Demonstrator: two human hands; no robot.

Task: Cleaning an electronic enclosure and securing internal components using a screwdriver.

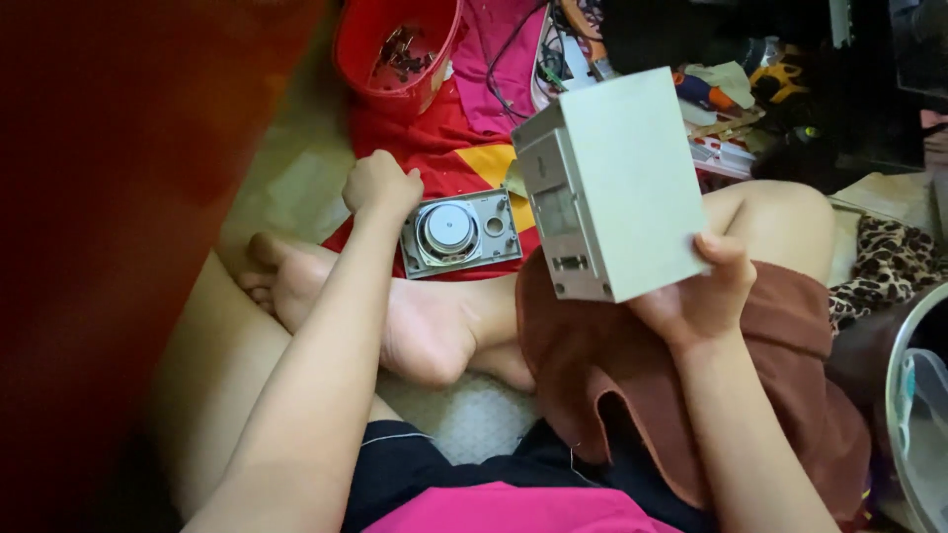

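- The right hand (696, 296) held a pale grey speaker housing (612, 183) up above the lap, its fingers wrapped around the lower right corner of the box, thumb on the near face.
- The housing was a hollow rectangular box, tilted, with its open side and inner ribs turned to the left and a plain flat panel facing the camera.
- The left hand (380, 186) was reached forward with its fingers curled shut into a loose fist; whether anything sat inside the fist could not be told.
- That hand hovered just beside the left edge of a speaker front panel (461, 233), touching or nearly touching it.
- The panel lay flat on a red cloth (434, 128) on the floor, a grey plate with a round silver driver in the middle and a small round hole to its right.
- The person's bare foot (395, 316) lay just below the panel, legs crossed, with a brown cloth (632, 385) draped over the right thigh.
- A red plastic bowl (395, 44) holding small dark metal parts stood beyond the left hand, on the red cloth.
- Cables and assorted clutter lay farther back, too jumbled to identify.
- A leopard-print fabric (889, 262) lay at the right.
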